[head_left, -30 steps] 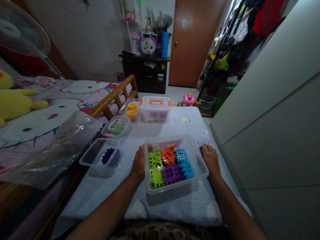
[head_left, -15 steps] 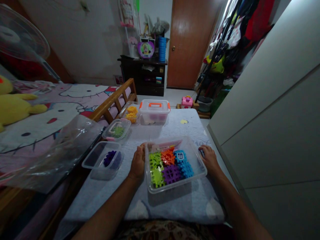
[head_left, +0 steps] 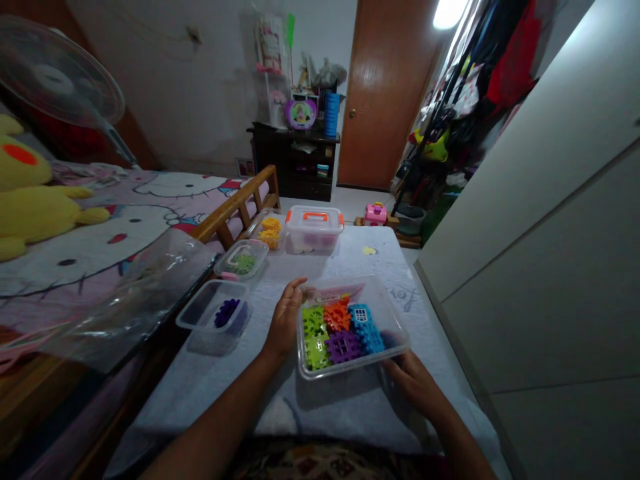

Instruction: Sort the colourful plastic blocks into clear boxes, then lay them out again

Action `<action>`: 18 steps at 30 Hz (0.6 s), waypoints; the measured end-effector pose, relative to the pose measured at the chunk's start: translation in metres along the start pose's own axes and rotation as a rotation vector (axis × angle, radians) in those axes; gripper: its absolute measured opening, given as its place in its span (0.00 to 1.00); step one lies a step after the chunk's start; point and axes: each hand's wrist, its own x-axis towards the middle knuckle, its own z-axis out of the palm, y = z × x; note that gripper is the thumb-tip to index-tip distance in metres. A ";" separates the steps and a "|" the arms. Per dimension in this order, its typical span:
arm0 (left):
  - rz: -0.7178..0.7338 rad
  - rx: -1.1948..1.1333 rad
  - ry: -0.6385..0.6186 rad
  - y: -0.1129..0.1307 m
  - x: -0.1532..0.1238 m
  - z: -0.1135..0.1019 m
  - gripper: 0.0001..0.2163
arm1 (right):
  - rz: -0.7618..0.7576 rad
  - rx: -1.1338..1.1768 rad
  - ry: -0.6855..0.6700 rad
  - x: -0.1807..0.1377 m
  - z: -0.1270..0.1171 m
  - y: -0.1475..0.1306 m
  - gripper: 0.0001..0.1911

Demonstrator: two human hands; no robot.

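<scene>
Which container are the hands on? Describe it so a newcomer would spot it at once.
On the cloth-covered table beside the bed, look at the near edge, between the left hand and right hand. There sits a lidless clear tub; unlike the single-colour tubs beyond, it holds mixed green, orange, blue and purple blocks.

My right hand (head_left: 414, 385) hides its fingertips under the clear box (head_left: 345, 368) at five o'clock; the lidded tub (head_left: 314, 230) at twelve o'clock blurs its contents.

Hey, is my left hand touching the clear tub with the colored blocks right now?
Touching. The head view shows the left hand pressed flat against the left wall of the clear tub, with no gap between them.
</scene>
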 end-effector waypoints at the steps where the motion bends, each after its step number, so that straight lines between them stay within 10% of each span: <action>1: 0.015 0.004 0.022 0.000 -0.002 0.002 0.25 | 0.006 0.015 0.020 0.002 0.003 0.001 0.31; 18: -0.075 0.148 -0.081 -0.008 -0.006 0.003 0.25 | 0.207 0.677 0.476 0.046 0.001 -0.022 0.28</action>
